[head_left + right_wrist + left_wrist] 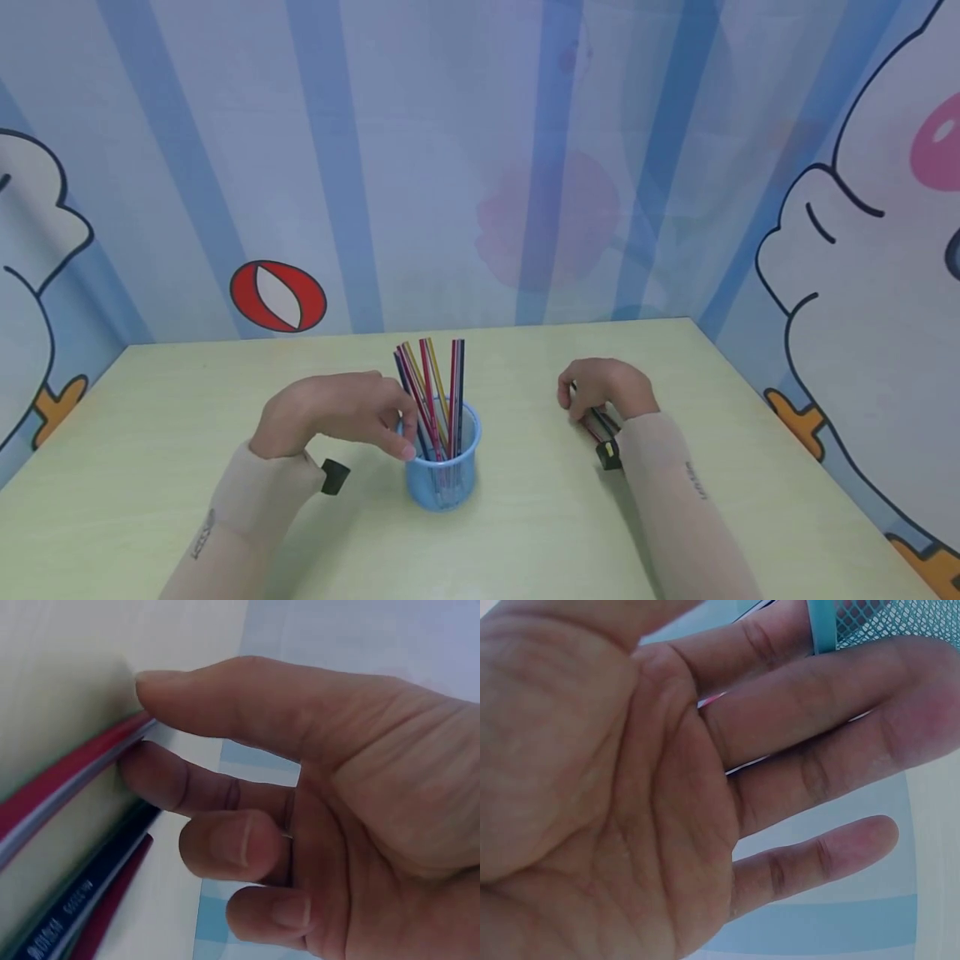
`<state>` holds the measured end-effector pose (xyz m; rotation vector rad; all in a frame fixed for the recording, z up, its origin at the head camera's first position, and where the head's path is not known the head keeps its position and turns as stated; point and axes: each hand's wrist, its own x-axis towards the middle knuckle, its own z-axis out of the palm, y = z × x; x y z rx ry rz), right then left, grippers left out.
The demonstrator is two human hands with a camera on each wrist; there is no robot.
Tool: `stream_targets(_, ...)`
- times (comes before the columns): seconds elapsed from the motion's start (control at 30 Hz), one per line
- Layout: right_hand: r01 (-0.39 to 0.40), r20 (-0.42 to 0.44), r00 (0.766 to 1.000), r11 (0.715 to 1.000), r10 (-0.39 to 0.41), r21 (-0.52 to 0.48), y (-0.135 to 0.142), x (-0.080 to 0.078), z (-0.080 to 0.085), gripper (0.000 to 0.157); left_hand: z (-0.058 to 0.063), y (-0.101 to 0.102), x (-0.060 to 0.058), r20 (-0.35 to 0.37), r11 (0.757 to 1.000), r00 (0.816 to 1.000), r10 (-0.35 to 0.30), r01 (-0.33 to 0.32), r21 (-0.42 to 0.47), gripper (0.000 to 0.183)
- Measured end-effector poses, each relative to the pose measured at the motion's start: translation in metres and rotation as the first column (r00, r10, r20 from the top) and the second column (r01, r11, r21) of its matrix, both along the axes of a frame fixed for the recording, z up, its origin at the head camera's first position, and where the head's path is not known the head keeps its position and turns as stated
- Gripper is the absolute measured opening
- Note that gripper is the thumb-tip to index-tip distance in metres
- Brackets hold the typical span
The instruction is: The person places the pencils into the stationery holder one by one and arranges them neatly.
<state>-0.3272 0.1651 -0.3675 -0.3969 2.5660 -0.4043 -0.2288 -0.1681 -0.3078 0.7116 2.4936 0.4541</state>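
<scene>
A light-blue mesh pencil cup (442, 483) stands on the table with several coloured pencils (427, 375) upright and leaning in it. My left hand (352, 412) holds the cup at its left rim, thumb tip at the front of the rim. In the left wrist view, the cup's rim (823, 626) passes between my index and middle fingers. Off to the right, my right hand (600, 387) pinches the end of a red pencil (75, 769) between thumb and index finger. Just under it lie a dark-blue pencil (82, 889) and another red pencil (116, 900).
The pale yellow table (510, 542) meets a blue striped backdrop (420, 167) at its far edge. Printed panels with white cartoon figures (862, 375) stand on both sides. A small black device (335, 477) sits at my left wrist, another (609, 455) at the right.
</scene>
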Motion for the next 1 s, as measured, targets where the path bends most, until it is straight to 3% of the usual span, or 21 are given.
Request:
stream_targets(0.57, -0.052, 0.012, 0.999, 0.999, 0.052, -0.008, -0.009, -0.001, -0.004, 0.01, -0.001, 0.0, -0.001, 0.018, 1.0, 1.0, 0.007, -0.007, 0.003, 0.014)
stream_targets(0.73, -0.114, -0.006, 0.993, 0.993, 0.114, -0.041, -0.01, -0.003, 0.001, 0.004, -0.002, 0.0, -0.002, 0.014, 1.0, 1.0, 0.0, 0.0, -0.001, 0.014)
stream_targets(1.0, -0.211, -0.09, 0.975, 0.973, 0.203, -0.088, -0.009, -0.003, 0.015, 0.013, -0.002, -0.001, -0.002, 0.018, 1.0, 1.0, -0.001, 0.001, 0.0, 0.016)
